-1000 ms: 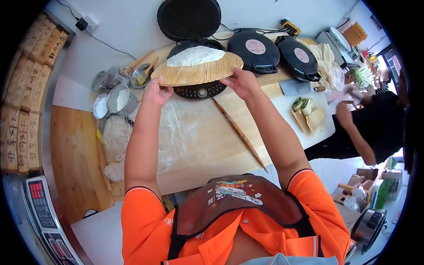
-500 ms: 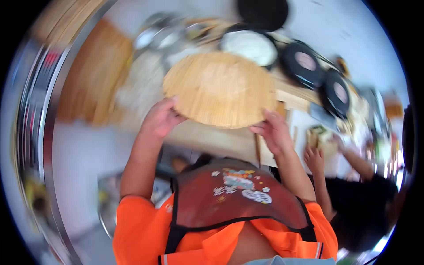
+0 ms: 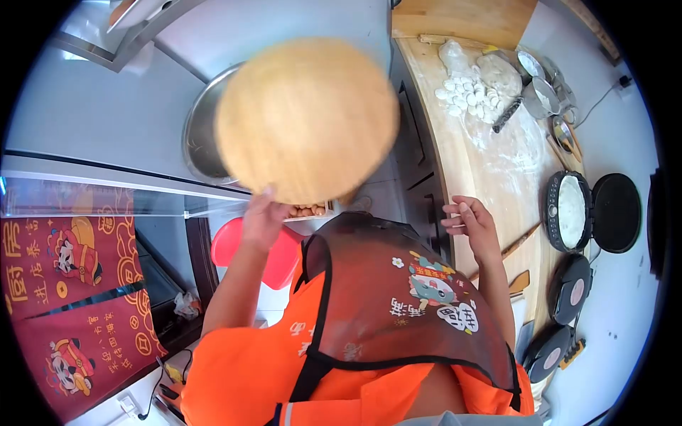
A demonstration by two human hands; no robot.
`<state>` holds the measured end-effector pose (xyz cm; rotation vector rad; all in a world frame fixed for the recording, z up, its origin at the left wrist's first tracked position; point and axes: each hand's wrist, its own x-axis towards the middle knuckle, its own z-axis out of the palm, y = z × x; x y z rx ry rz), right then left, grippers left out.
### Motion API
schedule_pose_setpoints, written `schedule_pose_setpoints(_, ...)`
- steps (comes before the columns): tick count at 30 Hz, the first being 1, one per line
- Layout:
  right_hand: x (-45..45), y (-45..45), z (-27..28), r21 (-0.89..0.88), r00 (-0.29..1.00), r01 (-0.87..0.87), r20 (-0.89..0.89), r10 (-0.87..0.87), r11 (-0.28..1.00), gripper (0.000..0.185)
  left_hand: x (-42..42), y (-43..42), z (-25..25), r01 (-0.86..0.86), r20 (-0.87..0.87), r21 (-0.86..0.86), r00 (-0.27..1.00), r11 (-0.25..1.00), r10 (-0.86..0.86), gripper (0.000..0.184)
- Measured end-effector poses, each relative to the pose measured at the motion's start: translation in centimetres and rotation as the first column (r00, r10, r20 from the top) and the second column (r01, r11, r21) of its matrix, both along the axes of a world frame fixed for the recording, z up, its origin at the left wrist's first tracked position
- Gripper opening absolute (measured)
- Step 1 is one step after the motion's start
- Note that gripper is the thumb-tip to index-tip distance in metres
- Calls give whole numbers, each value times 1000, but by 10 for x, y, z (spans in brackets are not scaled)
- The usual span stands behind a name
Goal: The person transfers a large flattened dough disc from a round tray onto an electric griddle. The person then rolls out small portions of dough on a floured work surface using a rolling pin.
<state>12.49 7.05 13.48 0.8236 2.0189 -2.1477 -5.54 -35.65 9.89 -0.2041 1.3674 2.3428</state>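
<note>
In the head view my left hand grips the near edge of a round wooden board. The board is raised, blurred by motion, and partly covers a large metal basin. My right hand is apart from the board, its fingers loosely bent with nothing between them, beside the front edge of the wooden counter. Past that hand a thin wooden stick lies on the counter. Flattened dough pieces and a larger dough lump sit at the counter's far end, amid flour.
An open electric griddle holds a pale round of dough. Two closed black griddles stand nearer along the wall. Metal bowls are grouped at the back. A red stool and a box of eggs are low on my left.
My view has turned left. The board, held in both hands before, has swung away from the counter in my left hand; my right hand has let go of it.
</note>
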Motion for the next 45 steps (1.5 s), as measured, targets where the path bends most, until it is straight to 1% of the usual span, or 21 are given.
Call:
schedule_pose_setpoints(1,-14,4,1,3,999,-42,13,42,999,40,5,-12,-1,-167,42,74,986,983,164,46)
schedule_pose_setpoints(3,-20,3,-3,5,996,-89,-7,89,996,39,15,-27,5,-345,14,52,939,937,344,47)
schedule_pose_setpoints(6,-31,-3,-12,9,987,-162,8,161,987,38,17,-68,-24,-507,66,17,861,862,505,43)
schedule_pose_setpoints(12,-25,-3,-28,42,993,-118,26,117,992,37,13,-109,-63,-515,167,74,851,854,499,41)
schedule_pose_setpoints(13,-25,-1,-33,46,995,-99,6,99,994,37,12,-122,-76,-503,179,204,863,840,473,46)
schedule_pose_setpoints(16,-7,10,-68,35,999,-40,-1,40,999,36,25,-111,-60,-239,32,239,971,941,238,52)
schedule_pose_setpoints(17,-4,12,-74,39,997,-79,25,78,996,43,28,-126,-74,-234,136,198,968,952,210,55)
schedule_pose_setpoints(20,-7,10,-72,33,993,-105,64,102,994,34,26,-95,-8,-38,76,103,997,994,30,62)
schedule_pose_setpoints(24,-21,12,-64,46,996,-88,18,88,995,33,-31,-66,31,323,-64,112,946,940,-318,67)
schedule_pose_setpoints(27,-26,16,-56,51,997,-36,-59,39,998,33,-44,30,134,375,-239,61,905,925,-352,61)
schedule_pose_setpoints(28,-24,16,-52,53,997,-25,-77,29,998,33,-57,39,143,424,-296,44,870,905,-394,63)
schedule_pose_setpoints(29,-25,15,-43,256,991,-36,-119,68,966,32,-71,41,154,465,-351,31,834,885,-426,65)
schedule_pose_setpoints(30,-26,16,-38,447,981,-36,-155,117,894,32,-80,49,171,484,-386,45,815,874,-431,65)
schedule_pose_setpoints(32,-23,20,-24,586,966,39,-229,120,809,30,-84,65,216,524,-448,68,777,849,-443,66)
schedule_pose_setpoints(36,-38,38,47,320,891,273,-439,-113,907,24,-82,70,295,344,-470,166,851,924,-233,65)
schedule_pose_setpoints(37,-45,50,48,248,869,296,-471,-153,922,24,-88,64,314,246,-441,188,886,951,-142,64)
schedule_pose_setpoints(38,-51,57,52,173,847,314,-495,-193,934,23,-93,61,338,256,-459,204,878,945,-138,58)
schedule_pose_setpoints(41,-71,70,70,255,845,234,-530,-66,938,26,-166,52,381,316,-630,219,768,923,-114,44)
schedule_pose_setpoints(43,-82,63,73,294,852,185,-523,-5,938,27,-208,78,410,298,-510,252,849,921,-136,37)
schedule_pose_setpoints(44,-90,60,75,315,854,158,-519,31,936,27,-220,107,420,178,-527,233,849,956,-30,37)
schedule_pose_setpoints(45,-97,55,76,361,862,136,-503,69,922,27,-242,128,422,238,-532,220,842,946,-88,39)
